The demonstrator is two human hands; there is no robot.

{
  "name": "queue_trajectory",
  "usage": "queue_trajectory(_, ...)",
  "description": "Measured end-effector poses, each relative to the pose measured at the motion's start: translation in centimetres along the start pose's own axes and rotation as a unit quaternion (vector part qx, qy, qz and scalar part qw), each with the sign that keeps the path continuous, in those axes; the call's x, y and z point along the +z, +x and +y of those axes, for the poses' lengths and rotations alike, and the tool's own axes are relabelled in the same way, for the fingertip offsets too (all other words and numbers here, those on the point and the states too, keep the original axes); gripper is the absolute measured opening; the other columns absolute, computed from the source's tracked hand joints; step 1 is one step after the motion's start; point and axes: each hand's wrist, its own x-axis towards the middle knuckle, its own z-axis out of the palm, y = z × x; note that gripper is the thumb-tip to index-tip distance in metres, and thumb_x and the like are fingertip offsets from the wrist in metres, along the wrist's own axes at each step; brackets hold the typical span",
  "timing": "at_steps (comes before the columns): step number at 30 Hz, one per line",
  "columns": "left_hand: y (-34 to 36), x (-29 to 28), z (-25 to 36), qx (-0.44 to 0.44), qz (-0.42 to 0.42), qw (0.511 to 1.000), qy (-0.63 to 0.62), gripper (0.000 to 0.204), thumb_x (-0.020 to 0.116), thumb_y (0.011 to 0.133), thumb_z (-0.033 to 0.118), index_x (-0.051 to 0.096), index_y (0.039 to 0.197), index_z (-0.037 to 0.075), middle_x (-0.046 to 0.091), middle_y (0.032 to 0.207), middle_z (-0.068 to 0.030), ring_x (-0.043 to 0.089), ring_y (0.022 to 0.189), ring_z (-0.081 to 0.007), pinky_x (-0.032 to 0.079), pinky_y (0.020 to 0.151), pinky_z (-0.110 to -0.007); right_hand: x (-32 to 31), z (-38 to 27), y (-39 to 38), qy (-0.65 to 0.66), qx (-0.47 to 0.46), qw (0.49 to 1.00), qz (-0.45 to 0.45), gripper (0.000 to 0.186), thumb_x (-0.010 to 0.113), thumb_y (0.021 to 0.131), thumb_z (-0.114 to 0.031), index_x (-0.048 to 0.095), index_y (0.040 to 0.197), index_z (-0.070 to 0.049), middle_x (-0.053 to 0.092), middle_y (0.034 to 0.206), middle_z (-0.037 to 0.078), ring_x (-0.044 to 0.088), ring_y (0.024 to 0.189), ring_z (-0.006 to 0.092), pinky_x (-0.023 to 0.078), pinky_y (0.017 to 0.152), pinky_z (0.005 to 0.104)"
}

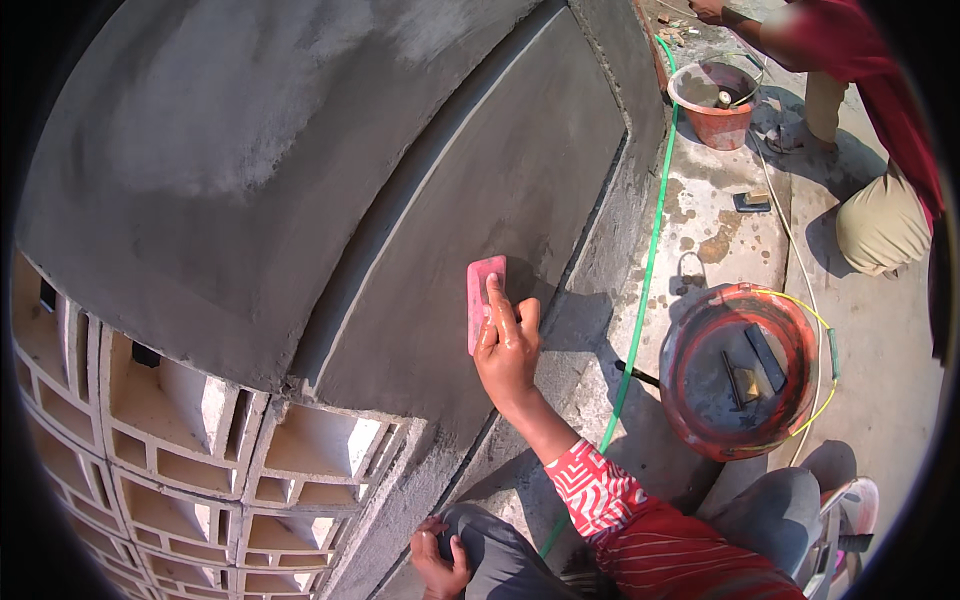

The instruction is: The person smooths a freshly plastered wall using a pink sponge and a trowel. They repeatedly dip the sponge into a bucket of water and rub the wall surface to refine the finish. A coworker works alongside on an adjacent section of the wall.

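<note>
My right hand [508, 345] grips a pink rectangular float or pad [478, 280] and presses it on a dark grey plastered panel [520, 170], which has a long groove along its left side. The wrist has a red patterned sleeve, and the fingers look wet. My left hand [440, 565] rests low beside my knee, near the concrete edge, fingers loosely bent and apart from the thumb, with nothing visible in it. Pale perforated blocks [180, 405] lie below the plastered surface.
An orange bucket [680, 370] holds tools in grey water. Another bucket [720, 125] stands farther up. A green hose [650, 260] and thin cable run along the concrete. A small float [750, 205] lies there. A co-worker in red [890, 140] crouches at upper right. A container [850, 510] stands lower right.
</note>
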Motion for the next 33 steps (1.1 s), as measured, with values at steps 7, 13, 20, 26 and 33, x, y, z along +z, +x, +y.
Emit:
queue_trajectory(7, 2.4, 1.1, 1.9, 0.137, -0.041, 0.989, 0.024, 0.011, 0.062, 0.082, 0.008, 0.062, 0.093, 0.004, 0.059, 0.093, -0.0151, 0.055, 0.088, -0.034, 0.041, 0.078, -0.044, -2.0, 8.4, 13.9, -0.066, 0.067, 0.994, 0.045, 0.046, 0.061, 0.091, 0.003, 0.064, 0.136, -0.004, 0.057, 0.09, 0.014, 0.057, 0.078, 0.0281, 0.05, 0.068, 0.0398)
queue_trajectory(13, 2.4, 1.7, 1.1, 0.079, -0.057, 0.995, 0.024, 0.007, 0.063, 0.081, 0.01, 0.06, 0.086, 0.005, 0.056, 0.088, -0.0149, 0.054, 0.084, -0.0359, 0.041, 0.077, -0.046, -0.8, 0.4, -2.8, 0.01, 0.039, 0.998, -0.045, 0.052, 0.059, 0.089, 0.007, 0.064, 0.139, -0.006, 0.056, 0.089, 0.014, 0.056, 0.078, 0.0276, 0.053, 0.071, 0.0385)
queue_trajectory(20, 1.3, 1.0, 0.5, 0.078, -0.06, 0.994, 0.039, 0.009, 0.062, 0.08, 0.009, 0.058, 0.086, 0.004, 0.055, 0.087, -0.0152, 0.052, 0.082, -0.0365, 0.04, 0.076, -0.046, -2.2, 8.6, 10.5, -0.05, 0.109, 0.992, 0.029, 0.043, 0.058, 0.094, 0.001, 0.065, 0.136, -0.006, 0.056, 0.086, 0.013, 0.055, 0.08, 0.0288, 0.049, 0.072, 0.0416)
queue_trajectory(26, 1.9, 0.5, 1.2, 0.087, -0.044, 0.995, 0.021, 0.011, 0.062, 0.08, 0.009, 0.056, 0.086, 0.003, 0.055, 0.087, -0.015, 0.052, 0.083, -0.0365, 0.04, 0.076, -0.047, -1.2, 1.6, -5.7, 0.022, 0.053, 0.998, -0.008, 0.048, 0.061, 0.091, 0.003, 0.065, 0.138, -0.008, 0.052, 0.085, 0.01, 0.054, 0.074, 0.0251, 0.052, 0.067, 0.0367)
queue_trajectory(33, 1.5, 1.3, -0.1, 0.095, -0.037, 0.995, 0.014, 0.011, 0.062, 0.08, 0.009, 0.056, 0.086, 0.003, 0.055, 0.085, -0.0147, 0.052, 0.082, -0.0366, 0.04, 0.075, -0.047, -1.3, 7.3, 2.4, -0.08, 0.086, 0.992, 0.042, 0.042, 0.056, 0.094, 0.0, 0.065, 0.134, -0.004, 0.056, 0.09, 0.013, 0.059, 0.082, 0.0297, 0.051, 0.073, 0.0429)
